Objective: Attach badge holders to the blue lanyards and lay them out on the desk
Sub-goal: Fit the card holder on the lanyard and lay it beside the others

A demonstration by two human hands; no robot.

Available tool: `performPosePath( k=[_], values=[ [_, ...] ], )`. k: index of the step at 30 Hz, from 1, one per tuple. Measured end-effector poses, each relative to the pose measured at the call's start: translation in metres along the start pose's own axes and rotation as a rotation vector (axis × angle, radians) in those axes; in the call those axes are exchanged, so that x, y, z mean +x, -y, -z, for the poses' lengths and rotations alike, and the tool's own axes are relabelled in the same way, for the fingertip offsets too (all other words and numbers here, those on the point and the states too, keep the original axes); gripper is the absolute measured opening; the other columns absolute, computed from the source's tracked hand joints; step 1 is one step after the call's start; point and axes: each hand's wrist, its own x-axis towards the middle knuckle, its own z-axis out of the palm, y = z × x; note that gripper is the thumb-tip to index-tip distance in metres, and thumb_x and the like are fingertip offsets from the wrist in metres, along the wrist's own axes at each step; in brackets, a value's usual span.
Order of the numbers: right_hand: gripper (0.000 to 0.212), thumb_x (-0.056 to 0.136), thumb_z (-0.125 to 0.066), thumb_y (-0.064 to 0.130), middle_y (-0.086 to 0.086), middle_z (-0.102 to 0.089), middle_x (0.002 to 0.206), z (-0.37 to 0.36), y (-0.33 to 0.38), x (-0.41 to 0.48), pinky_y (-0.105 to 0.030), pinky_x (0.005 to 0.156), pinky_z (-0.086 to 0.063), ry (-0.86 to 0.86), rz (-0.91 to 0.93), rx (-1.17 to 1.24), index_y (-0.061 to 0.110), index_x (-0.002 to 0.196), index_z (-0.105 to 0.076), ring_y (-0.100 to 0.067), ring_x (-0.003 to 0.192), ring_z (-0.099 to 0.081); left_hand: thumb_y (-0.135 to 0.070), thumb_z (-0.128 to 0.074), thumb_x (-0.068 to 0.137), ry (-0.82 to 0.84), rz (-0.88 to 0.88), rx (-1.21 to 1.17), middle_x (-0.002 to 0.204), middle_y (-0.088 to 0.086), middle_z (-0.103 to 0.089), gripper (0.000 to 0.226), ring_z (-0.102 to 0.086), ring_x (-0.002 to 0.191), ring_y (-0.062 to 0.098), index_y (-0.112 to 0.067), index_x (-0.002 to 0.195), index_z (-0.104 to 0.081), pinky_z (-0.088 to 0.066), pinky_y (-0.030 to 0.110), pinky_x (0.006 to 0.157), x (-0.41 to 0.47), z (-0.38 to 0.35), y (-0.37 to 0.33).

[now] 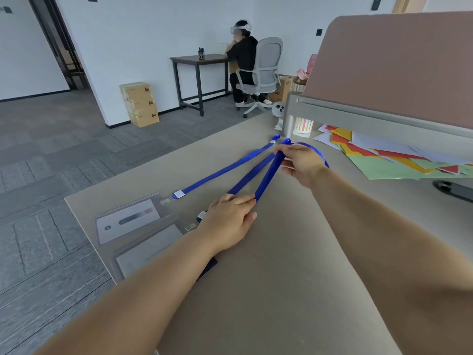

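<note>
Office floor, grey carpet tile; work surface is a beige desk [294, 265] with a brown partition [396, 67] beyond the right hand. Coloured paper sheets [384, 160] lie fanned out under the partition, just right of that hand.

First lanyard [222, 170]: lies flat and straight on the desk, to the left of both hands. Its badge holder [128, 219] is on its near end, clear of the left hand. Judged finished and laid out.

Second lanyard [266, 175]: stretched between the two hands.
- Right hand [302, 162] has fingers curled round the far loop end, lifting it slightly.
- Left hand [230, 219] lies over both straps at the near end. Cannot tell whether it pinches or only presses.
- Probable reason: pull the straps taut and parallel so they set down beside the first.

Second badge holder [146, 254] sits just left of the left wrist, partly hidden by the forearm.

Writing: the white tag [179, 193] near the first clip and the print on the cardboard boxes [139, 103] are too small to read. The card inside the first holder shows a dark bar, illegible.
</note>
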Motion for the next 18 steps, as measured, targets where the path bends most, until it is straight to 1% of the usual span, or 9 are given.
performPosePath(
  k=[3,6,9,11,13,14,15,16,18],
  values=[
    [0.023,0.095,-0.043,0.016,0.000,-0.063,0.104,-0.002,-0.006,0.005,-0.022,0.069,-0.046,0.024,0.014,0.020,0.016,0.102,-0.065,-0.016,0.090,-0.057,-0.040,-0.029,0.098,0.107,0.029,0.029,0.145,-0.010,-0.039,0.045,-0.031,0.130,0.021,-0.021,0.136,-0.044,-0.030,0.039,0.108,0.010,0.010,-0.005],
    [0.023,0.095,-0.043,0.013,-0.003,-0.062,0.103,-0.003,-0.010,0.007,-0.023,0.073,-0.048,0.036,0.033,0.048,0.014,0.102,-0.064,-0.018,0.092,-0.058,-0.037,-0.031,0.098,0.157,0.034,0.005,0.130,-0.002,-0.050,0.043,-0.045,0.118,0.022,-0.014,0.124,-0.055,-0.040,0.039,0.100,0.021,0.020,-0.008],
    [0.023,0.095,-0.042,0.010,-0.005,-0.062,0.101,-0.002,-0.013,0.008,-0.022,0.070,-0.048,0.042,0.054,0.053,0.012,0.103,-0.064,-0.018,0.089,-0.059,-0.033,-0.033,0.098,0.196,-0.006,0.041,0.117,0.002,-0.052,0.040,-0.057,0.095,0.021,-0.008,0.111,-0.061,-0.048,0.040,0.087,0.027,0.026,-0.007],
    [0.024,0.095,-0.041,0.009,-0.006,-0.063,0.100,-0.001,-0.015,0.010,-0.023,0.071,-0.048,0.044,0.070,0.046,0.014,0.098,-0.065,-0.018,0.087,-0.060,-0.030,-0.036,0.097,0.204,-0.042,0.107,0.113,0.003,-0.053,0.037,-0.059,0.090,0.023,-0.007,0.104,-0.063,-0.050,0.041,0.083,0.032,0.031,-0.005],
    [0.025,0.095,-0.042,0.008,-0.008,-0.064,0.101,-0.001,-0.018,0.013,-0.027,0.077,-0.049,0.038,0.078,0.044,0.016,0.091,-0.066,-0.020,0.091,-0.060,-0.027,-0.038,0.096,0.161,-0.073,0.151,0.109,0.005,-0.054,0.034,-0.059,0.087,0.026,-0.006,0.097,-0.065,-0.051,0.042,0.079,0.041,0.035,-0.004],
    [0.027,0.095,-0.042,0.007,-0.008,-0.064,0.101,-0.001,-0.018,0.015,-0.028,0.078,-0.050,0.039,0.081,0.047,0.017,0.088,-0.066,-0.021,0.092,-0.061,-0.025,-0.039,0.096,0.115,-0.087,0.156,0.111,0.005,-0.055,0.032,-0.059,0.089,0.026,-0.006,0.098,-0.065,-0.051,0.042,0.080,0.048,0.035,-0.005],
    [0.027,0.095,-0.042,0.007,-0.008,-0.064,0.102,0.000,-0.018,0.016,-0.027,0.077,-0.050,0.043,0.085,0.050,0.018,0.087,-0.066,-0.021,0.091,-0.061,-0.023,-0.040,0.095,0.069,-0.096,0.148,0.118,0.005,-0.054,0.030,-0.058,0.096,0.025,-0.007,0.105,-0.064,-0.050,0.042,0.083,0.055,0.033,-0.006],
    [0.026,0.095,-0.042,0.007,-0.008,-0.063,0.102,0.001,-0.018,0.019,-0.026,0.074,-0.049,0.047,0.090,0.053,0.017,0.090,-0.065,-0.020,0.090,-0.060,-0.022,-0.040,0.095,0.030,-0.102,0.134,0.128,0.003,-0.050,0.031,-0.054,0.108,0.023,-0.008,0.115,-0.060,-0.048,0.041,0.089,0.062,0.030,-0.006],
    [0.024,0.095,-0.041,0.007,-0.006,-0.063,0.103,0.004,-0.017,0.025,-0.024,0.071,-0.048,0.061,0.090,0.068,0.013,0.102,-0.064,-0.019,0.090,-0.059,-0.021,-0.038,0.096,-0.005,-0.119,0.134,0.145,0.001,-0.036,0.038,-0.039,0.128,0.021,-0.010,0.132,-0.046,-0.040,0.038,0.102,0.076,0.022,-0.007]
  ],
)
